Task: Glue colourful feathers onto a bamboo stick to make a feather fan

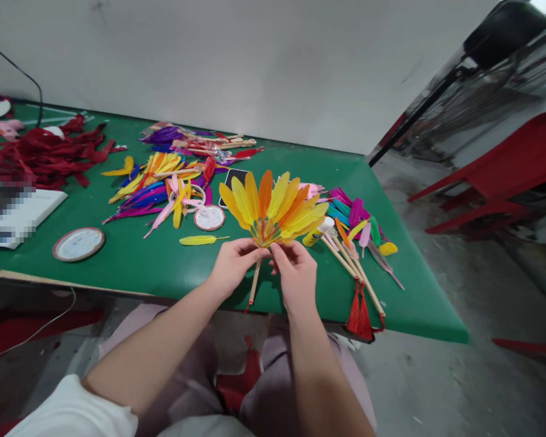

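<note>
Your left hand (236, 262) and right hand (296, 270) both pinch the base of the feather fan (277, 197), held over the front of the worktop (164, 268). Its stick (255, 283) points toward you, between your forearms. Risk: uneven pressure at the base could skew a feather or work it loose. Second risk: the fan's right side overlaps the bottle (312, 238) in view, contact unclear; a twist might knock it.

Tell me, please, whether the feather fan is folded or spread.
The feather fan is spread; its yellow and orange feathers splay outward.
</note>
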A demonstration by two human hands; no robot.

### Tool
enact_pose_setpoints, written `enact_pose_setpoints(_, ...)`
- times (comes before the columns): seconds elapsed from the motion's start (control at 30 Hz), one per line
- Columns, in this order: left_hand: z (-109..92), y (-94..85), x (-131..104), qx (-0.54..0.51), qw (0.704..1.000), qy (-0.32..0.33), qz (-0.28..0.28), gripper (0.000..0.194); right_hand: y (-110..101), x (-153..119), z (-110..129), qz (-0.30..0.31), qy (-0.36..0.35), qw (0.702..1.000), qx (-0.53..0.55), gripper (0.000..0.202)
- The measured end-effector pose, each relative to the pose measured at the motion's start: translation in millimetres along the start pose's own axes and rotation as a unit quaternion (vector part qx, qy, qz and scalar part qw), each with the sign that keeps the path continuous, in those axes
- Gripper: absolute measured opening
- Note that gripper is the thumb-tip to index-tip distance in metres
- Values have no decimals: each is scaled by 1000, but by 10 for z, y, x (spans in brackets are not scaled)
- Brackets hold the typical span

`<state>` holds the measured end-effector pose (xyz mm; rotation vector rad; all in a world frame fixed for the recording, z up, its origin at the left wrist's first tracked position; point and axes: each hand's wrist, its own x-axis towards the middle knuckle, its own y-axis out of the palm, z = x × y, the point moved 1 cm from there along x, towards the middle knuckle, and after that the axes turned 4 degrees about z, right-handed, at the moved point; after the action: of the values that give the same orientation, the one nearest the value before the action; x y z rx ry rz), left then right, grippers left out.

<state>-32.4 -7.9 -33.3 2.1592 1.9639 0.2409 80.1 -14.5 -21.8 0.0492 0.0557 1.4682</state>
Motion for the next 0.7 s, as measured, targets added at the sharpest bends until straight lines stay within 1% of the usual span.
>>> enact_pose_setpoints(0.33, 8, -26, -9, 42, 999, 20, -14, 23, 36, -20, 2, -1, 3, 1000, -11, 18)
enact_pose_setpoints(0.57, -9, -12, -13, 23, 1000, 10, -3, 25, 36, -10, -24, 4, -2, 1000, 26, 17)
enact_pose_setpoints(0.7, 6, -5, -9, 18, 1000, 8, 7, 23, 24, -2, -23, -1, -11, 1000, 23, 17)
